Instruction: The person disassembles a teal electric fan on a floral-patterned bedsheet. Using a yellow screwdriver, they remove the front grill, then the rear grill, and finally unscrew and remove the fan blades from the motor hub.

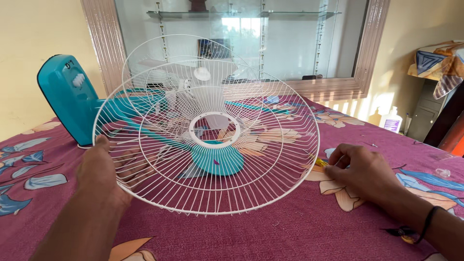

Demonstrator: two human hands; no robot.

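Two hands at work | round white wire fan guard (pixel 251 159) tilted up over teal plastic fan body (pixel 72 96) on maroon floral cloth (pixel 290 232), likely for access | left hand (pixel 99 174) clasps guard rim, steadying it | right hand (pixel 360 169) pinches small yellow piece (pixel 320 163).

a round white wire fan guard (pixel 208 140), tilted above the bedspread, held at its left rim.
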